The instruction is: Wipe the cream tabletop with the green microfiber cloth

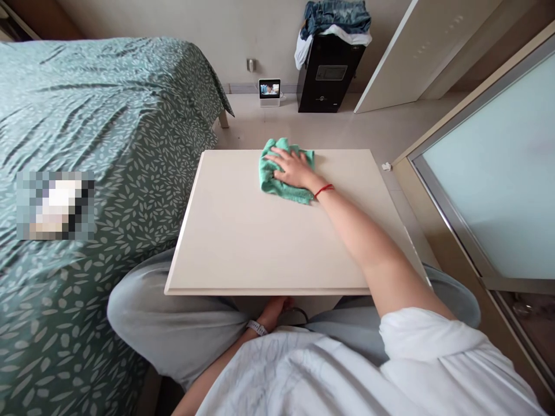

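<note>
A green cloth (286,193) lies crumpled near the far edge of a cream-coloured tabletop (260,242). My right hand (295,169) rests flat on this cloth, fingers spread, with a red string around the wrist. Down at my lap, between my knees, is my left hand (272,312), with a pale watch band (257,328) on its wrist. The near edge of the tabletop partly covers that hand, and its fingers are mostly hidden. Beside it a dark curved strip shows, too little of it to name.
A bed with a green leaf-patterned sheet (143,156) stands close on the left. Against the wall are a small screen device (269,92) and a black cabinet (329,75) topped with folded jeans (336,20). A frosted-glass sliding door (498,162) runs along the right.
</note>
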Tool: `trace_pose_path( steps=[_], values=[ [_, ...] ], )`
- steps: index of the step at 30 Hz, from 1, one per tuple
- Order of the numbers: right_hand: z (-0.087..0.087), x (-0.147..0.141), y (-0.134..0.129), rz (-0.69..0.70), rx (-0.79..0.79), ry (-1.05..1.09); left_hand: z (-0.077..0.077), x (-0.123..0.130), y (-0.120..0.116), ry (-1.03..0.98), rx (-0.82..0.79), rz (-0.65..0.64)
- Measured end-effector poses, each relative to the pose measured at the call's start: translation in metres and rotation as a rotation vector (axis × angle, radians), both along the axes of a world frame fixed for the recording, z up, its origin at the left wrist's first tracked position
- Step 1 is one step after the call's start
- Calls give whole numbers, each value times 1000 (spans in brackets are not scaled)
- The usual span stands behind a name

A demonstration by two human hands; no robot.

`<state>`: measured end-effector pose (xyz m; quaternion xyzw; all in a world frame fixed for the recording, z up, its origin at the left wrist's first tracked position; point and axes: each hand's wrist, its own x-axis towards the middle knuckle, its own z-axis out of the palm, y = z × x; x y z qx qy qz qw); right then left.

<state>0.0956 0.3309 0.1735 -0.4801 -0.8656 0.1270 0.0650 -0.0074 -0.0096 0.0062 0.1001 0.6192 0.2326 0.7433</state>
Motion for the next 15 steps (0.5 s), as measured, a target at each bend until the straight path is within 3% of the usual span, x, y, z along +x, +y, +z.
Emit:
trace_pose_path(
  steps=[3,6,10,12,15],
  values=[
    [2,12,19,-202,4,-28,4,0,2,4,-10,-2],
    [0,13,22,-210,11,-54,7,1,3,-1,-1,-10],
    [-3,11,-2,-47,-8,-29,4,1,3,2,-5,-21],
    [-4,10,-32,91,-7,-26,1,2,2,4,-9,-26],
    [-3,9,-99,397,-5,-10,-5,2,0,7,-12,-30]
  ],
)
